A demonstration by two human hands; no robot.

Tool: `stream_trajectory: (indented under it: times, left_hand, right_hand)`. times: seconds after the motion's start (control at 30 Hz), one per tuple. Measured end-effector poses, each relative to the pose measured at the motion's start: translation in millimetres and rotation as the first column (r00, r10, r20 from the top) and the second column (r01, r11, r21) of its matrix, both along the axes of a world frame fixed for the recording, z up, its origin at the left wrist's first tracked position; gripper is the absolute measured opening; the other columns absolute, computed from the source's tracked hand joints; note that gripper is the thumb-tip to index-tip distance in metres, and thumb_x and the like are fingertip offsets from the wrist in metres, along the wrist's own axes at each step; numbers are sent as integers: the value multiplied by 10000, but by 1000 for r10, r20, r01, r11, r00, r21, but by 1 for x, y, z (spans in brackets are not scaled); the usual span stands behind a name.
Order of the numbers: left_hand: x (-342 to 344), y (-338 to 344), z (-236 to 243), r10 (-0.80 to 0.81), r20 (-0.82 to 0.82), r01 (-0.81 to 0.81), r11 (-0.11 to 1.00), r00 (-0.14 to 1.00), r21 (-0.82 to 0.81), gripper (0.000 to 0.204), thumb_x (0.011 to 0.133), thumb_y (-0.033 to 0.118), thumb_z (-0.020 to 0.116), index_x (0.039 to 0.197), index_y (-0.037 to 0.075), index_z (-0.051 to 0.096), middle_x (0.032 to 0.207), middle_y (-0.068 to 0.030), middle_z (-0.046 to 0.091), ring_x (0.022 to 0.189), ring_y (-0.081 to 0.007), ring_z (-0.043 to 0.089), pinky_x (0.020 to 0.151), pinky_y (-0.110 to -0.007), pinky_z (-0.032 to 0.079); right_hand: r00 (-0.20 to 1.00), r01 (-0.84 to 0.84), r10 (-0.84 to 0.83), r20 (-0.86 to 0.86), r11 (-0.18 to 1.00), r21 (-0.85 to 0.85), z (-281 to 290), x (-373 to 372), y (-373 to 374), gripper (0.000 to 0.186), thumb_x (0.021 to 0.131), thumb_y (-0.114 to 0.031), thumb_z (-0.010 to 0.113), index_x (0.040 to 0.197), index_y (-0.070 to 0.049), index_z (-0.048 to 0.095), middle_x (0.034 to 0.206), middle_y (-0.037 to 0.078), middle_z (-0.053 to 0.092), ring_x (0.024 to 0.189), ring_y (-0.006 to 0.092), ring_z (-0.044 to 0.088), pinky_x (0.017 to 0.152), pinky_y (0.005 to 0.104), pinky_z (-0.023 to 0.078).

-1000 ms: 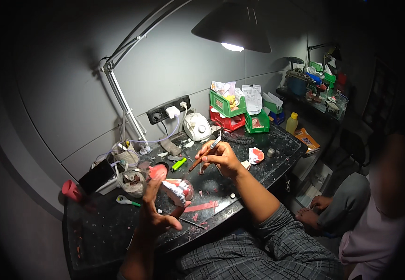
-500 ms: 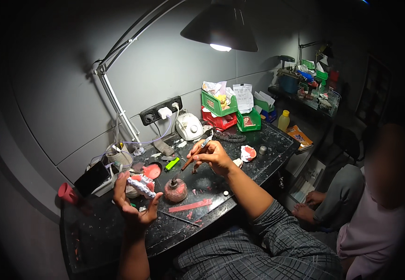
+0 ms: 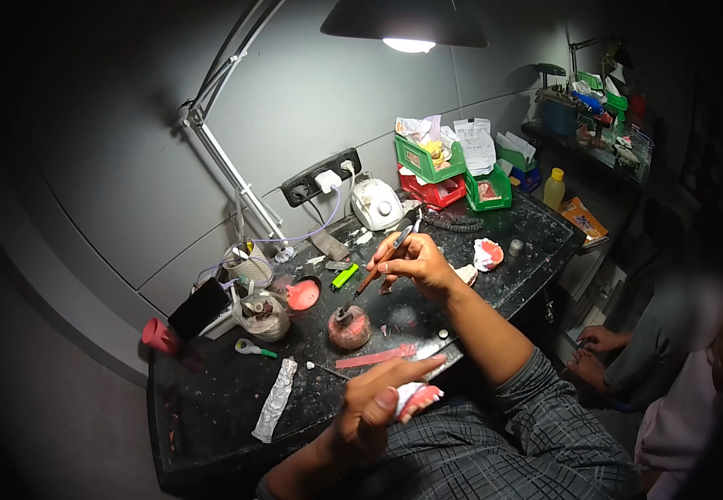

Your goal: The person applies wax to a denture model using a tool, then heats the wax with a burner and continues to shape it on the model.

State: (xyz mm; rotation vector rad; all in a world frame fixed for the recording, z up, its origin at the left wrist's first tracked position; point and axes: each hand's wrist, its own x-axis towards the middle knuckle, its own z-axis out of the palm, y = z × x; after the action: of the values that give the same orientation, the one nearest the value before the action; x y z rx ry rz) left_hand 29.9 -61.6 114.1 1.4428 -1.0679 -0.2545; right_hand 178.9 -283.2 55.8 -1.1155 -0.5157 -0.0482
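My right hand (image 3: 418,265) is closed round the brown handle of a slim wax knife (image 3: 371,280). The tool slants down, its tip at the top of a round, pink-stained spirit burner (image 3: 350,330); no flame can be made out. Low over the desk's front edge, my left hand (image 3: 371,410) grips a dental model (image 3: 416,400) with white plaster, pink wax and a row of teeth. The forefinger points out past it. Beyond this hand a pink wax strip (image 3: 374,357) and a thin dark rod (image 3: 328,370) lie on the black desk (image 3: 211,425).
A pink wax dish (image 3: 303,293), green lighter (image 3: 345,276) and plastic-wrapped pot (image 3: 263,315) stand behind the burner. Another plaster model (image 3: 487,255) lies right of my right hand. Stacked bins (image 3: 430,158) stand at the back beneath a lamp (image 3: 407,21). Another person (image 3: 686,350) sits at right.
My left hand has brought the dental model rightward and nearer my body and turned it. The right hand keeps the wax knife at the burner. The whole view has shifted.
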Motion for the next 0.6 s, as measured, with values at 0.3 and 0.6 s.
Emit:
stream_trajectory:
  times: [0.3, 0.6]
  left_hand:
    - [-3, -19, 25, -100, 114, 90, 992, 988, 94, 562, 995, 313, 367, 1307, -107, 573, 973, -230, 635, 852, -263, 622, 769, -350, 494]
    - [-11, -20, 27, 5, 239, -22, 998, 971, 65, 668, 999, 433, 302, 1213, -95, 650, 931, -245, 666, 801, -269, 670, 691, -357, 538]
  right_hand:
    - [1000, 23, -23, 5, 1000, -21, 3, -4, -3, 152, 855, -26, 728, 991, -17, 660, 978, 118, 734, 878, 180, 714, 656, 308, 591]
    - [1000, 22, -22, 11, 999, -44, 2, -2, -2, 149, 856, -35, 727, 989, -30, 661, 977, 105, 736, 865, 162, 707, 665, 297, 585]
